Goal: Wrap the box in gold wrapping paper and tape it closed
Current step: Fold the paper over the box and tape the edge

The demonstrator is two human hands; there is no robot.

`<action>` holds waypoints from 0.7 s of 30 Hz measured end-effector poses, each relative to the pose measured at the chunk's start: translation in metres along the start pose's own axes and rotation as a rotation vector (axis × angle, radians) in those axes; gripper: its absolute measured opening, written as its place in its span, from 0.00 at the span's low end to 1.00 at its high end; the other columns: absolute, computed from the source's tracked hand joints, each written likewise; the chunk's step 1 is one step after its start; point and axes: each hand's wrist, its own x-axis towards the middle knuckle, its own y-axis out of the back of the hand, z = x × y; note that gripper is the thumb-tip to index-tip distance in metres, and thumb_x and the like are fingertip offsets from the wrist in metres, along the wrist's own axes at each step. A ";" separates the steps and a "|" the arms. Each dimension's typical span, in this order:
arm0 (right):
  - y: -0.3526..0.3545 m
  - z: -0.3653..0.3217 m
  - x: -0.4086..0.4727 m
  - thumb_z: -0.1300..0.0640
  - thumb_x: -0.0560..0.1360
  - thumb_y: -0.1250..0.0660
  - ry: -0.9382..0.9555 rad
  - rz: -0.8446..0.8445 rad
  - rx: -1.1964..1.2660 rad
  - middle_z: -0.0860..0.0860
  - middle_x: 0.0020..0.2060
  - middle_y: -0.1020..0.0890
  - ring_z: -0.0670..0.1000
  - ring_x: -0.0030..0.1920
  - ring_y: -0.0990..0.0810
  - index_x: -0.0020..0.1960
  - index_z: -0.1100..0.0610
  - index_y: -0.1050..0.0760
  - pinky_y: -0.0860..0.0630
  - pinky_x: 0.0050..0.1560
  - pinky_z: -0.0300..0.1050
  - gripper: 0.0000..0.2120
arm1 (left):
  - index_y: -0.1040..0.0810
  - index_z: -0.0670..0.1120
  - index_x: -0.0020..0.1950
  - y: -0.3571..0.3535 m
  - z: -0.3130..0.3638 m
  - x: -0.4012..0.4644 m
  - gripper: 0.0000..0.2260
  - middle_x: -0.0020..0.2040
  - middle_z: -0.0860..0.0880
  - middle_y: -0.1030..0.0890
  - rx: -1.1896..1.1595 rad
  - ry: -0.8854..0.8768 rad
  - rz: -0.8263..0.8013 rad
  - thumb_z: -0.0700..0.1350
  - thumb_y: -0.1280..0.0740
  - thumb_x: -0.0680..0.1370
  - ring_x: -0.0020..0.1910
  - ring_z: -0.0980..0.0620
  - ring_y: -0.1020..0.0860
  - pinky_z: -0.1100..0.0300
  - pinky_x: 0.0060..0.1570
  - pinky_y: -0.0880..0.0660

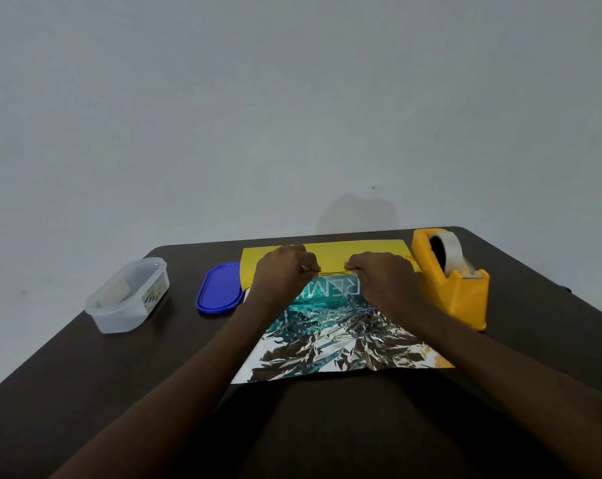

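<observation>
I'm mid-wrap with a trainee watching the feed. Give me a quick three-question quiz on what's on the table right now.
1. True or false: the tape dispenser stands to the left of the gold wrapping paper.
2. Which item lies beside the blue lid, further left? A) scissors B) clear plastic container C) ribbon
3. What do the left hand and right hand stretch between them?

Key: 1 false, it stands to the right. 2 B. 3 a strip of tape, held over the box.
</observation>
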 end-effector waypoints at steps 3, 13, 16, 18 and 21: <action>0.003 -0.006 0.002 0.58 0.74 0.29 -0.031 -0.058 -0.080 0.49 0.51 0.15 0.55 0.50 0.18 0.56 0.50 0.19 0.27 0.42 0.43 0.12 | 0.15 0.53 0.47 -0.002 0.002 -0.002 0.04 0.42 0.55 0.18 -0.009 0.011 0.014 0.47 0.27 0.74 0.41 0.55 0.21 0.61 0.37 0.29; 0.073 -0.004 0.008 0.62 0.71 0.30 -0.322 0.008 -0.311 0.58 0.39 0.18 0.62 0.43 0.19 0.37 0.58 0.27 0.33 0.37 0.44 0.07 | 0.14 0.54 0.46 -0.002 0.000 -0.005 0.04 0.40 0.55 0.19 0.005 0.000 0.047 0.46 0.27 0.73 0.41 0.53 0.21 0.59 0.35 0.29; 0.097 0.018 0.005 0.64 0.72 0.32 -0.442 -0.004 -0.422 0.58 0.45 0.18 0.62 0.49 0.20 0.40 0.57 0.28 0.32 0.41 0.45 0.06 | 0.14 0.54 0.46 -0.003 0.001 -0.005 0.05 0.40 0.55 0.19 0.005 -0.013 0.054 0.45 0.27 0.73 0.41 0.53 0.21 0.59 0.36 0.29; 0.108 0.031 -0.001 0.62 0.73 0.31 -0.516 -0.046 -0.433 0.58 0.50 0.19 0.61 0.54 0.21 0.48 0.59 0.25 0.30 0.45 0.46 0.05 | 0.14 0.54 0.46 -0.004 0.001 -0.005 0.06 0.40 0.55 0.19 0.005 -0.012 0.053 0.44 0.27 0.73 0.41 0.53 0.22 0.58 0.36 0.28; 0.117 0.043 -0.012 0.63 0.72 0.30 -0.596 -0.144 -0.348 0.58 0.50 0.18 0.60 0.51 0.19 0.50 0.61 0.24 0.29 0.43 0.43 0.08 | 0.14 0.54 0.47 -0.004 0.000 -0.005 0.06 0.40 0.55 0.19 0.008 -0.017 0.057 0.44 0.27 0.73 0.40 0.52 0.22 0.58 0.35 0.27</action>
